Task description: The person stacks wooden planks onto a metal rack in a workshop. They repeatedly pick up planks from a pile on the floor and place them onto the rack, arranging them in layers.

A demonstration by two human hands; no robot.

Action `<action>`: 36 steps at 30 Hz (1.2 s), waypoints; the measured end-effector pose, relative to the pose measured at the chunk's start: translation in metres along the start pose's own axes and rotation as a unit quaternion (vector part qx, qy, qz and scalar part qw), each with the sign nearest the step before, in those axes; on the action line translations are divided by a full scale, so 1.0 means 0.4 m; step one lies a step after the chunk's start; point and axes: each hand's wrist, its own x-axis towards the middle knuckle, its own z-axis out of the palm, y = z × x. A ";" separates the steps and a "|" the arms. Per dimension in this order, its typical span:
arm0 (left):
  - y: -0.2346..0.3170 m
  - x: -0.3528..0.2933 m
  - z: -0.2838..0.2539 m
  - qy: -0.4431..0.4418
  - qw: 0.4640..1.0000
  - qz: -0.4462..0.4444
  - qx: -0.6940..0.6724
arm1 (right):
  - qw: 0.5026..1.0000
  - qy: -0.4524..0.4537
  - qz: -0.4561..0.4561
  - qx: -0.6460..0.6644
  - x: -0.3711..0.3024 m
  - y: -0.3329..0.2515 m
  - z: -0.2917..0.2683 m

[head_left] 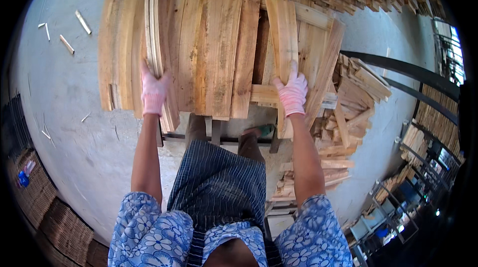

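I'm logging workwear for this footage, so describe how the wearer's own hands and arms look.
The left hand and right hand wear pink gloves ending at the wrists; the right one shows paler streaks. The forearms are bare up to loose blue sleeves with a flower print, ending near the elbows.

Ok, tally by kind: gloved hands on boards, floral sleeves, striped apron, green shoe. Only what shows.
Pink-gloved hands on boards: 2
Blue floral sleeves: 2
Dark striped apron: 1
Green shoe: 1
Total: 6, boards not counted
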 end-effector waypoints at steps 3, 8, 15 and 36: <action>0.006 0.105 -0.023 -0.036 0.996 -0.069 0.051 | 0.999 0.018 -0.032 -0.005 -0.030 -0.096 -0.062; -0.037 0.114 0.036 0.007 0.997 -0.004 0.082 | 0.997 -0.042 -0.001 0.059 -0.044 -0.340 0.006; -0.027 0.106 0.028 0.006 0.998 -0.029 0.060 | 0.986 -0.153 -0.033 0.058 -0.012 -0.372 0.030; -0.022 0.103 0.056 0.055 0.997 0.007 0.047 | 0.986 -0.080 0.098 0.106 0.035 -0.063 -0.084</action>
